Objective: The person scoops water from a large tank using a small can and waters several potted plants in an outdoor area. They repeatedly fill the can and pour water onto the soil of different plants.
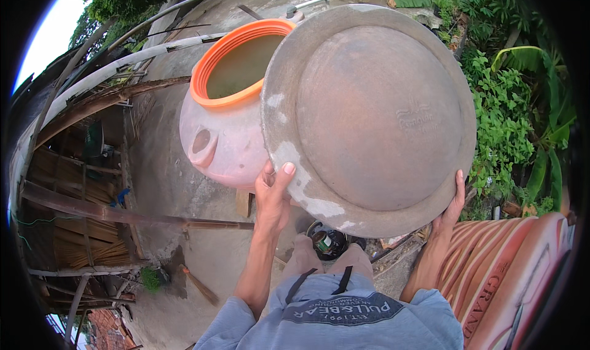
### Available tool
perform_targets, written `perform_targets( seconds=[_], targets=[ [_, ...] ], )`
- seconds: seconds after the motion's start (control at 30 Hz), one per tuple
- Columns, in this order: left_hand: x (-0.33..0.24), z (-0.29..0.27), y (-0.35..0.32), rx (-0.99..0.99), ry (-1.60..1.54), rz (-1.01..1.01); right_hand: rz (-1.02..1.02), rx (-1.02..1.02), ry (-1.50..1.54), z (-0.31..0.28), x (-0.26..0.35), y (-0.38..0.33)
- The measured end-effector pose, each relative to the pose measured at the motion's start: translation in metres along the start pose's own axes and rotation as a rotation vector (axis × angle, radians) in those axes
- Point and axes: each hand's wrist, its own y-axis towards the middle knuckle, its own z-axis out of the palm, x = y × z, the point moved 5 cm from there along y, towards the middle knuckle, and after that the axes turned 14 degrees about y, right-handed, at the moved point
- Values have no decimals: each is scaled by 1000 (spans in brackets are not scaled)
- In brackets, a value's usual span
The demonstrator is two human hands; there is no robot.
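Between my hands is a large round grey lid (pixel 381 116), tilted up so that its face with a raised disc shows toward me. My left hand (pixel 274 193) grips its lower left rim, the thumb on the face and the fingers behind. My right hand (pixel 452 205) holds the lower right rim, its fingers partly hidden behind the lid. To the left, and partly covered by the lid, stands a faded pink water tank (pixel 224 144). Its orange threaded mouth (pixel 203 82) is uncovered, with murky greenish liquid inside. A short spout sticks out of the tank's near side.
An orange-striped tank (pixel 491 276) stands close on my right. Bamboo poles (pixel 123 210) and a wooden frame jut in from the left. At my feet sits a black container (pixel 327 242) with a can in it. Green plants (pixel 501 110) line the right side; concrete floor (pixel 166 190) lies below.
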Motion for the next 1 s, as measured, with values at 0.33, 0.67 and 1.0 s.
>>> perform_targets(
  seconds=[0.33,0.67,1.0],
  targets=[
    [-99,-170,121,-100,-34,99,57,374,-6,236,-141,26],
    [-97,-275,242,-181,-35,39,167,355,-137,363,-268,85],
    [-86,-311,273,-282,492,-187,175,301,-222,373,-303,122]
  ],
)
